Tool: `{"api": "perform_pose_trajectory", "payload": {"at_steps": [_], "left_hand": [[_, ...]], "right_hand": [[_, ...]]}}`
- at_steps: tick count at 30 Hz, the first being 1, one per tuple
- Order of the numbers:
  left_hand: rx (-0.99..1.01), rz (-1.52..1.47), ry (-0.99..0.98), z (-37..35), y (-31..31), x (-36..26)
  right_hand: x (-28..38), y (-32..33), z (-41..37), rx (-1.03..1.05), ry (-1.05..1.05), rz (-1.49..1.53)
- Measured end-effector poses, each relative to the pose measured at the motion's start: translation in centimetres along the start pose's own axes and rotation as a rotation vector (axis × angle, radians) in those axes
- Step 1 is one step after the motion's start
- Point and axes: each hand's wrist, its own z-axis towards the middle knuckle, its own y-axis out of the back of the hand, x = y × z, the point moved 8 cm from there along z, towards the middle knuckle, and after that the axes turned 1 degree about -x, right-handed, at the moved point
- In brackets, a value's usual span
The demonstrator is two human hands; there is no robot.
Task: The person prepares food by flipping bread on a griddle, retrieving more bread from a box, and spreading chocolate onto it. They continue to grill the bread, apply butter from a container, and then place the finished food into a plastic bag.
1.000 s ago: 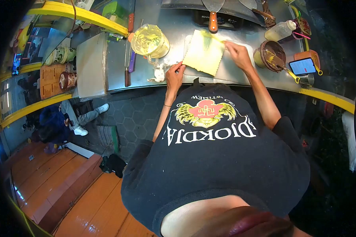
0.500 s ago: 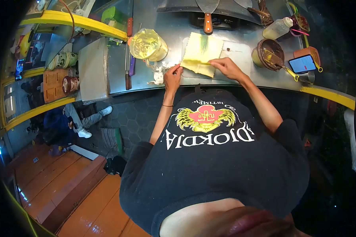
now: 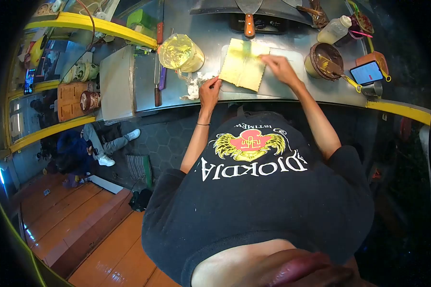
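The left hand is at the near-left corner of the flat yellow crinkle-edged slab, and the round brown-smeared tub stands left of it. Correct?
No: the head view shows the round brown-smeared tub standing right of the flat yellow crinkle-edged slab. The left hand is at its near-left corner.

Strong fisheye distortion, black corners

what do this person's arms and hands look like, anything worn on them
Black short sleeves leave the forearms bare. The left hand and right hand are ungloved; a thin dark wristband circles the left wrist. Any rings are too small to tell.
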Motion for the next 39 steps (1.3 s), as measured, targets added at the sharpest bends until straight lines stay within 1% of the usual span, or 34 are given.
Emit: {"api": "perform_pose_trajectory", "payload": {"at_steps": [1, 2, 3, 4, 5, 7, 8, 9, 11, 12, 13, 14, 15, 17, 19, 20, 21, 22, 23, 24, 25, 26, 27, 28, 29, 30, 31, 33, 34, 35, 37, 38, 39], "left_hand": [[0.012, 0.016, -0.005, 0.0, 0.0, -0.1], [0.014, 0.021, -0.002, -0.1, -0.1, -0.2], [0.006, -0.007, 0.023, 0.0, -0.2, -0.1], [0.002, -0.032, 0.047, -0.1, -0.1, 0.0], [0.008, -0.024, 0.045, -0.4, 0.1, 0.1], [0.002, -0.029, 0.003, -0.1, -0.1, -0.2], [0.008, -0.006, 0.01, -0.1, 0.0, -0.5], [0.006, -0.001, 0.011, -0.2, 0.1, -0.7], [0.018, -0.029, 0.015, -0.3, 0.1, -0.9], [0.011, -0.037, 0.029, -0.2, -0.1, -0.3], [0.012, 0.012, 0.0, -0.1, -0.1, -0.2], [0.003, 0.006, 0.003, -0.1, -0.1, 0.2], [-0.004, 0.0, 0.007, -0.2, -0.1, 0.0], [-0.014, 0.014, -0.022, -0.2, 0.1, -0.5], [0.014, 0.017, 0.006, -0.1, 0.1, -0.3], [0.021, 0.016, 0.009, -0.6, 0.0, -0.1], [0.007, -0.001, 0.013, -0.8, 0.0, 0.0], [-0.01, -0.017, 0.002, -0.3, 0.1, -0.2], [-0.024, 0.013, -0.023, 0.0, -0.2, 0.9], [0.02, 0.021, -0.005, 0.3, -0.4, 1.1], [0.063, 0.025, 0.017, 0.4, -0.7, 1.5], [0.059, 0.013, 0.012, 0.5, -0.6, 0.8], [0.099, 0.101, -0.089, 0.2, -0.5, -1.0], [0.139, 0.19, -0.182, -0.5, -0.6, -2.5], [0.139, 0.186, -0.166, -0.7, -0.8, -3.0], [0.08, 0.187, -0.259, -0.9, -1.0, -3.9], [0.02, 0.187, -0.354, -1.2, -1.2, -4.7], [0.042, 0.199, -0.341, -1.3, -1.5, -3.9], [0.041, 0.195, -0.329, -1.1, -1.5, -3.8], [0.038, 0.184, -0.317, -0.7, -1.7, -3.8], [0.022, 0.149, -0.306, -0.7, -1.9, -3.0], [0.022, 0.153, -0.313, -0.6, -1.9, -2.9], [0.022, 0.158, -0.319, -0.6, -2.0, -3.0]], "right_hand": [[0.6, 1.1, 0.3, -0.084, 0.094, -0.172], [0.3, -1.0, -0.9, 0.156, 0.162, -0.35], [1.4, -3.2, -2.7, 0.398, 0.232, -0.526], [2.8, -4.1, -4.3, 0.47, 0.269, -0.496], [5.1, -4.2, -4.6, 0.518, 0.22, -0.47], [2.9, -2.6, -2.5, 0.372, 0.188, -0.268], [1.5, -1.3, -1.0, 0.262, 0.08, -0.221], [1.1, 0.2, 0.3, 0.082, 0.071, -0.165], [-0.7, 1.0, 1.4, -0.054, 0.013, -0.14], [-1.3, -1.0, -0.1, 0.068, 0.019, -0.126], [-1.7, -2.9, -1.8, 0.185, 0.034, -0.114], [0.1, -3.9, -3.5, 0.267, 0.063, -0.168], [2.1, -4.3, -4.1, 0.361, 0.009, -0.185], [1.5, -2.6, -2.9, 0.238, 0.007, -0.07], [-1.4, 0.0, -0.5, -0.076, -0.004, 0.036], [-1.6, 0.7, 0.3, -0.085, -0.04, -0.06], [-1.5, 0.2, -0.6, -0.089, -0.043, -0.064], [-1.1, -1.8, -1.8, 0.056, -0.028, -0.121], [-0.4, -3.2, -2.8, 0.198, -0.009, -0.181], [1.6, -2.9, -3.6, 0.231, 0.074, -0.203], [2.4, -2.0, -4.0, 0.244, 0.062, -0.225], [2.5, 0.0, -4.1, 0.128, 0.042, -0.145], [2.5, 1.7, -4.4, 0.018, 0.015, -0.058], [2.5, 3.7, -4.5, -0.107, 0.005, -0.11], [2.6, 5.5, -4.4, -0.23, -0.007, -0.16], [3.0, 4.9, -4.7, -0.175, 0.065, -0.417], [2.1, 2.4, -6.1, 0.09, 0.042, -0.687], [4.1, -1.1, -9.5, 0.35, 0.137, -0.671], [5.7, -1.2, -9.9, 0.424, 0.081, -0.645], [5.2, -1.0, -9.3, 0.418, 0.076, -0.645], [4.6, 3.3, -6.9, -0.011, 0.093, -0.324], [4.2, 4.4, -5.7, -0.144, 0.065, -0.354], [3.5, 4.0, -6.3, -0.137, 0.062, -0.36]]}}
